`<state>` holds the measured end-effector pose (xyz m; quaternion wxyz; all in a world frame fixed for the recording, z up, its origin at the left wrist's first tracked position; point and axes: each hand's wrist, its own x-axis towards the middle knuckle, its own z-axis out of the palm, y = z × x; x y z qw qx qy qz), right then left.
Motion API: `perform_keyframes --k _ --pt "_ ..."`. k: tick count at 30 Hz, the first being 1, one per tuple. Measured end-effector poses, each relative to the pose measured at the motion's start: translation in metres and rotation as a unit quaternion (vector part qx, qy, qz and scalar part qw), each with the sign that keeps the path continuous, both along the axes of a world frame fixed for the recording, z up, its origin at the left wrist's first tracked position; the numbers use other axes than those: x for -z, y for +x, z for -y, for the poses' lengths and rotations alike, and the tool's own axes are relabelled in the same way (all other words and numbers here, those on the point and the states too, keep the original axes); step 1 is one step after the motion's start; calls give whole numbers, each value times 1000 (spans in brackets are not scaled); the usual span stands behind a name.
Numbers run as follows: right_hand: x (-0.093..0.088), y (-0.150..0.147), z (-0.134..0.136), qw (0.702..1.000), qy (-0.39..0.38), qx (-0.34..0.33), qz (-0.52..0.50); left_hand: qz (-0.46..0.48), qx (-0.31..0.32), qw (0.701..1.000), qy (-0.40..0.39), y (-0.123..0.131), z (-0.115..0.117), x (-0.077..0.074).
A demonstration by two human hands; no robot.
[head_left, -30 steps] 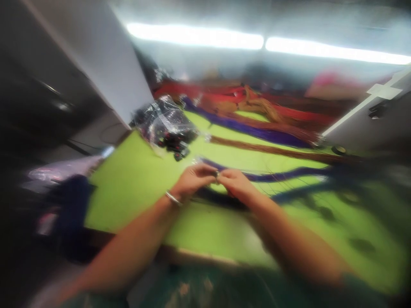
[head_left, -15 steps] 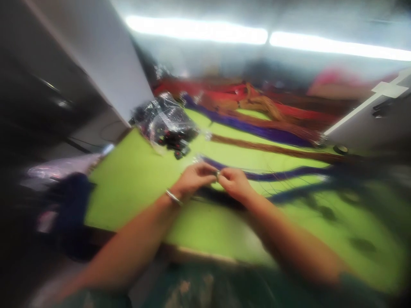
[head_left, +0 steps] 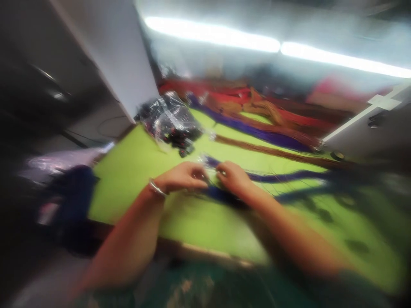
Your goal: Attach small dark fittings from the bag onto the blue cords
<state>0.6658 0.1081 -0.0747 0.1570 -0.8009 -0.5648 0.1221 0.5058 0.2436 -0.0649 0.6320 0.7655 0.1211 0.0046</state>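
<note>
My left hand [head_left: 185, 176], with a bracelet at its wrist, is curled in a pinch above the bench. Its fingertips close on something small that blur hides. A short gap to the right, my right hand [head_left: 233, 177] is also pinched; a tiny pale glint shows at its fingertips, too small to name. Beneath and behind the hands run a purple wire bundle [head_left: 289, 175] and a dark blue wire bundle [head_left: 221, 193], with thin loose strands near my right wrist.
On the green tabletop [head_left: 118, 184] a clear plastic bag [head_left: 170, 113] spills small black parts [head_left: 183, 143]. A brown wire bundle [head_left: 257, 149] and more purple, orange and red bundles lie farther back. A black tape roll [head_left: 337, 155] is at the right, beside a grey panel [head_left: 379, 137].
My hands, which met at their fingertips, have moved apart; my left hand has shifted left. The whole view has shifted slightly.
</note>
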Motion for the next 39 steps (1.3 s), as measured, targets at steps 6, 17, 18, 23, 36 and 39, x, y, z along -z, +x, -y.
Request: perform_keyframes --k 6,17,18,23,36,39 --pt "8 -22 -35 994 -72 0 82 -15 127 992 14 1 19 -5" --pt "-25 9 2 970 155 125 -139 61 -100 977 -177 18 26 4" --pt "-27 9 10 962 175 129 -166 66 -122 967 -215 20 27 5" --pt "-24 1 31 939 224 105 -238 40 -134 937 -321 27 31 5" --pt "-13 -1 22 944 224 68 -233 29 -130 924 -359 29 29 15" --pt "-13 -1 22 949 212 59 -226 24 -132 925 -356 29 28 14"
